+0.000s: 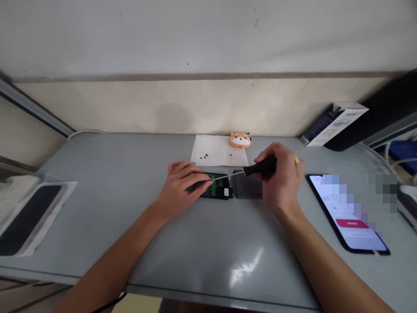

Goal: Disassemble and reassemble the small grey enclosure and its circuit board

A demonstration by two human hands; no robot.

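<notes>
My right hand [282, 174] is wrapped around the black handle of a screwdriver [260, 167] with a yellow collar. Its thin metal shaft points left and down to a small black device [224, 192] with an exposed green circuit board, lying on the table. My left hand [182, 184] rests over the device's left side, thumb and index finger pinched together at the screwdriver's tip. What those fingertips hold is too small to make out. A dark flat casing [246, 187] lies just right of the device, partly behind my right hand.
Behind the device, white paper [215, 148] carries several tiny dark screws [204, 156]. An orange animal-face case [240, 140] sits at its right edge. A lit phone [345, 217] lies right, a box [335, 124] leans at the back right, and another dark phone-like slab [29, 219] lies left.
</notes>
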